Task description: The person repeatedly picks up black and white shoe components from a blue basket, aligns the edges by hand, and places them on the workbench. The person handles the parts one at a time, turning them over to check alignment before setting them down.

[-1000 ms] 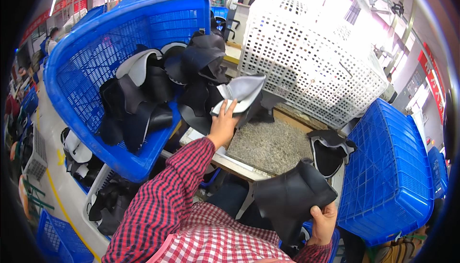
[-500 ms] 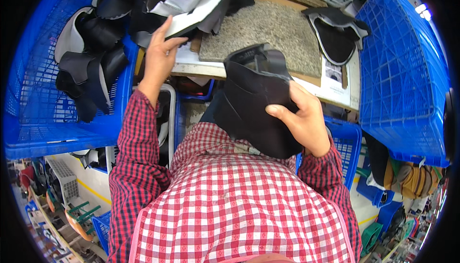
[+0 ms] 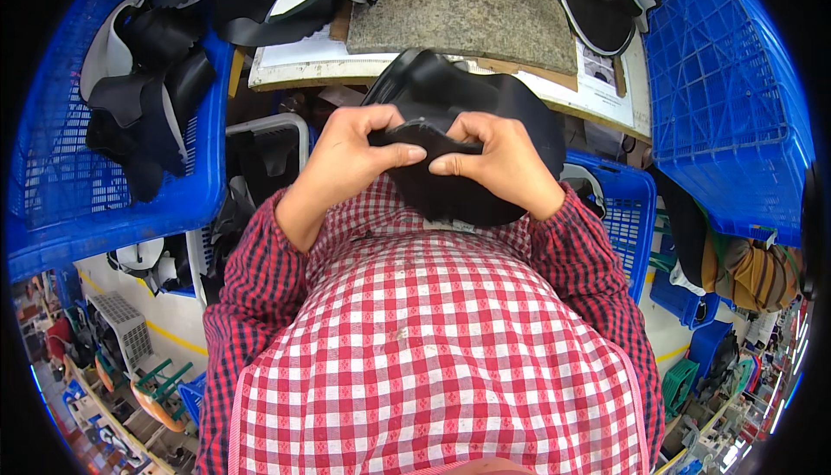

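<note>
A black leather shoe upper is held over my lap, just in front of the worktable's near edge. My left hand pinches its near edge between thumb and bent fingers. Close beside it, my right hand pinches the same edge, and the two thumb tips almost meet. Between them the edge rises in a small peak. The upper's far side spreads out beyond my hands, and its lower part hangs against the red-checked apron.
The worktable carries a rough grey slab. Black and white shoe pieces lie at its left, another black upper at its right. Blue crates stand left and right; the left one holds several uppers.
My left hand has come away from the pile of pieces at the back left and now grips the upper. My right hand has shifted to its near edge, and the upper has been turned.
</note>
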`<state>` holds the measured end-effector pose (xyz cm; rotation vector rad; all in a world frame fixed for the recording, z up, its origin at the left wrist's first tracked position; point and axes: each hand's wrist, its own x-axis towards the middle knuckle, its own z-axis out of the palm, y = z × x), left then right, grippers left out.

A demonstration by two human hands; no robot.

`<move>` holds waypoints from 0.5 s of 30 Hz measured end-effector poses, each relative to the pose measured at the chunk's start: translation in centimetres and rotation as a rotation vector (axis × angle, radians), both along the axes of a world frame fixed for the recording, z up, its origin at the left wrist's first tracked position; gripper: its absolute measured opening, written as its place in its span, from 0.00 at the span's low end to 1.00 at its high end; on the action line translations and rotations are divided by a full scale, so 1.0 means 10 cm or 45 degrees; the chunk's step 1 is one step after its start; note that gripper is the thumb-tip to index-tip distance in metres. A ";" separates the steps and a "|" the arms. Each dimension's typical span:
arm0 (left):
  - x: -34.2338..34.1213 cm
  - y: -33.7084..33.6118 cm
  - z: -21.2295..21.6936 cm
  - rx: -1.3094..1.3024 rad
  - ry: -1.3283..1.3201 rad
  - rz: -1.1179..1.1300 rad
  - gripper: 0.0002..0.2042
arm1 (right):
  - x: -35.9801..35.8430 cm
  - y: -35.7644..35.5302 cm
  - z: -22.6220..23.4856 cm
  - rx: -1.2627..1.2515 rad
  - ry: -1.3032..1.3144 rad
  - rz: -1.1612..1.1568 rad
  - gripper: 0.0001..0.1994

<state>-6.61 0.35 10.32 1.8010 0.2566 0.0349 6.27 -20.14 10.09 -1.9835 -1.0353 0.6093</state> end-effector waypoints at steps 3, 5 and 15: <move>-0.24 -0.02 -0.24 -0.327 0.099 0.139 0.07 | -0.01 -0.05 -0.16 0.033 0.144 0.145 0.14; -0.36 0.01 -0.35 -0.430 0.031 0.222 0.09 | -0.02 -0.06 -0.25 0.006 0.246 0.083 0.15; -0.38 0.15 -0.49 -0.336 0.098 0.218 0.14 | 0.05 -0.08 -0.52 0.019 0.514 0.106 0.14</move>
